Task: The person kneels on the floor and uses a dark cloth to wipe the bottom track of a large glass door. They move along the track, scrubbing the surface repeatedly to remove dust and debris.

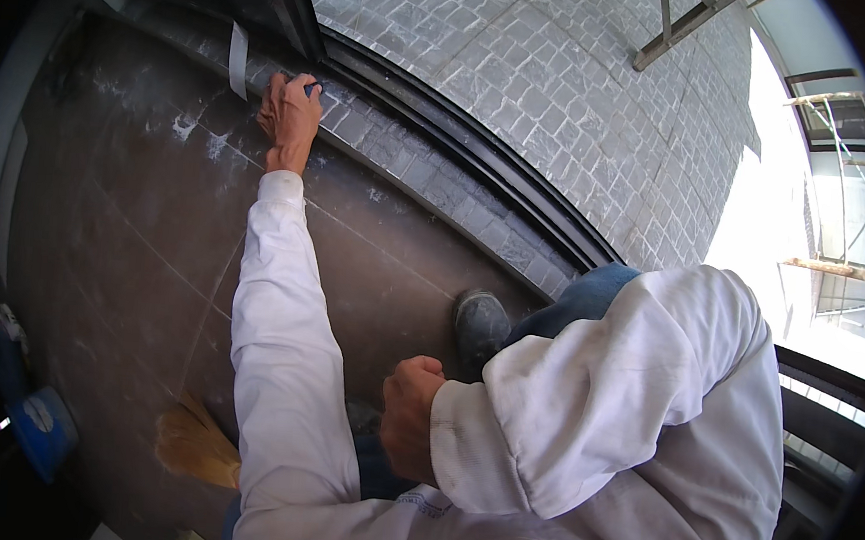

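One sm. dark blue thing (313,89) is in the L hand (289,117), fingers bent round it, by the stone step (400,161). A pale strip (238,60) sits just beside, w/ a black door post (296,5) close too. R hand (408,414) is balled up; can't tell what's inside. Dark boot (481,326) stands nr the step, tan broom-like thing (192,442) farther back on the brown floor (141,280).
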{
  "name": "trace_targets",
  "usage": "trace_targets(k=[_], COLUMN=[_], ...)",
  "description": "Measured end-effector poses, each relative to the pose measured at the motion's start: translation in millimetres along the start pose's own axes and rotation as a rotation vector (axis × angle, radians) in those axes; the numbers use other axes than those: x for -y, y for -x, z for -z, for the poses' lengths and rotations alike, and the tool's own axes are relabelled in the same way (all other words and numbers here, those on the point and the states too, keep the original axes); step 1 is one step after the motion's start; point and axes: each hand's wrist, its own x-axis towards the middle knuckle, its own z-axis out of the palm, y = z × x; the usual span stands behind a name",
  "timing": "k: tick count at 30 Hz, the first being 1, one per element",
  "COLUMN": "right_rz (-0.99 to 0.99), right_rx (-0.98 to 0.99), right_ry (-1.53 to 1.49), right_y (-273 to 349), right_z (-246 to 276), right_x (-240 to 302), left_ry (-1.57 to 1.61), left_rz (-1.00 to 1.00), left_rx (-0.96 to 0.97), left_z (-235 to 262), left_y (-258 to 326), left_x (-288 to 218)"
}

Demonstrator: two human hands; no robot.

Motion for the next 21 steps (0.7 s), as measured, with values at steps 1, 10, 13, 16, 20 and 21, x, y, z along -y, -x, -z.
trace_targets(k=[1,10,13,16,20,21], right_rz=[-0.001,0.024,0.006,-0.024,-0.029,-0.023], right_rx=[-0.003,-0.019,-0.019,-0.018,-0.025,-0.03], right_ry=[-0.003,-0.023,-0.015,-0.02,0.003,0.008], right_y=[1,5,8,14,20,20], right_z=[0,-3,-7,-10,-9,-8], right_x=[0,0,-1,-1,-3,-4], left_ry=[0.009,0.189,0.203,0.13,0.127,0.131], left_rz=[0.025,-0.096,-0.12,-0.051,0.094,0.121], left_rx=[0.014,0.237,0.135,-0.03,-0.085,-0.074], left_z=[0,1,-3,-9,-15,-15], left_y=[-1,80,71,40,32,36], left_x=[-2,-62,-48,-29,-36,-42])
